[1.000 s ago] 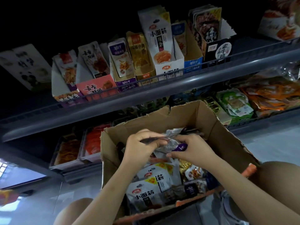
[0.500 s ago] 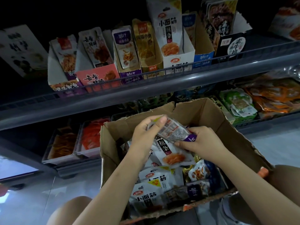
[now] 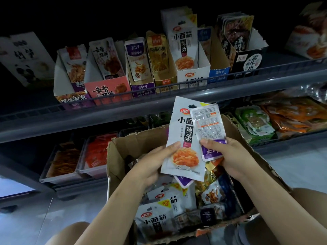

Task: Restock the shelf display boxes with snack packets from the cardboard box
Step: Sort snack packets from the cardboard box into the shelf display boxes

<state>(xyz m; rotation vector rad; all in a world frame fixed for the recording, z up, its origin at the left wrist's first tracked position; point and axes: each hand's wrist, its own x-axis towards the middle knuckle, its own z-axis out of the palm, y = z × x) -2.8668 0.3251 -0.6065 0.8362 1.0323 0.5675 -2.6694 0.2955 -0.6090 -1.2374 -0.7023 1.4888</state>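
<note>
An open cardboard box (image 3: pixel 235 131) rests on my lap, full of mixed snack packets (image 3: pixel 164 214). My left hand (image 3: pixel 152 163) grips a large white packet with orange noodles printed on it (image 3: pixel 184 138), held upright above the box. My right hand (image 3: pixel 228 156) pinches a smaller silver packet with a purple bottom (image 3: pixel 207 124), its back label facing me, overlapping the white packet's right side. On the upper shelf stands a white display box (image 3: pixel 192 76) with matching white packets, and a purple display box (image 3: pixel 141 89) to its left.
The upper shelf rail (image 3: pixel 159 103) runs across in front of several display boxes: pink (image 3: pixel 106 91), gold (image 3: pixel 164 82), blue (image 3: pixel 219 75), black (image 3: pixel 247 62). Trays of orange snacks (image 3: pixel 67 161) and green packets (image 3: pixel 254 124) sit on the lower shelf. My knees flank the box.
Both hands have lifted out of the box. The white noodle packet and the silver packet now stand upright side by side, higher and nearer the shelf rail.
</note>
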